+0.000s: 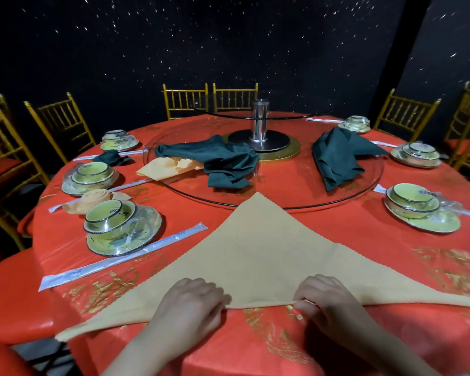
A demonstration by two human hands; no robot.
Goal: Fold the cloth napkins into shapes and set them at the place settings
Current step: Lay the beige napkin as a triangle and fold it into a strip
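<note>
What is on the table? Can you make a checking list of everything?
Surface: round table in a red cloth, with a glass turntable in the middle.
Job's things: tan napkin folded into a triangle. An orange roll and a green bundle lie by the left bowl sets. Loose green napkins and an orange napkin lie on the turntable. Wrapped chopsticks.
Clutter: nothing seen.
Grippers: left hand and right hand pinch the tan napkin's near edge.
Cables: nothing seen.
Surroundings: gold chairs, dark speckled wall.
</note>
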